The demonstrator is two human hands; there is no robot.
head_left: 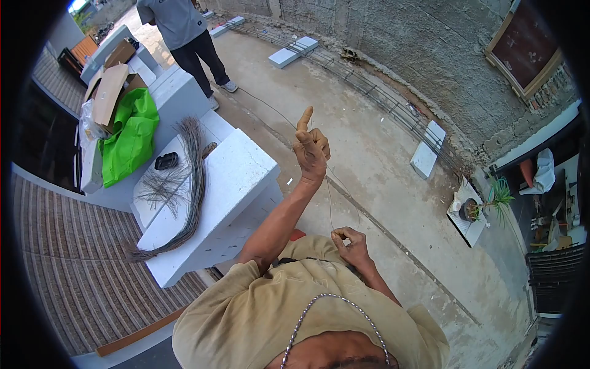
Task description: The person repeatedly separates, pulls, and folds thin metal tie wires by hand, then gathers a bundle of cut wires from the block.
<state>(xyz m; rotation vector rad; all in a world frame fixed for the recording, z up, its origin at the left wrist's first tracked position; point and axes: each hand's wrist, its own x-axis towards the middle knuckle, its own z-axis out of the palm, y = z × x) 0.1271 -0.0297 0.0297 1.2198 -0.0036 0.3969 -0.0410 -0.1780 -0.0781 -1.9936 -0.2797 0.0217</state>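
My left hand (312, 149) is raised in front of me, its index finger pointing up and the other fingers curled in around a thin wire (330, 203). Lower and to the right, near my waist, my right hand (350, 244) pinches the same wire, which hangs in a loose curve between the two hands. To the left, a bundle of dark wires (198, 184) lies curved over white blocks (236, 169), beside a spread of short thin wires (163, 189) and a small black coil (166, 161).
A person (178, 31) stands at the upper left. A green bag (131, 135) and cardboard (109, 92) lie on white blocks. Long rebar (369, 92) runs along the wall over white blocks (428, 149). A potted plant (472, 210) stands at right.
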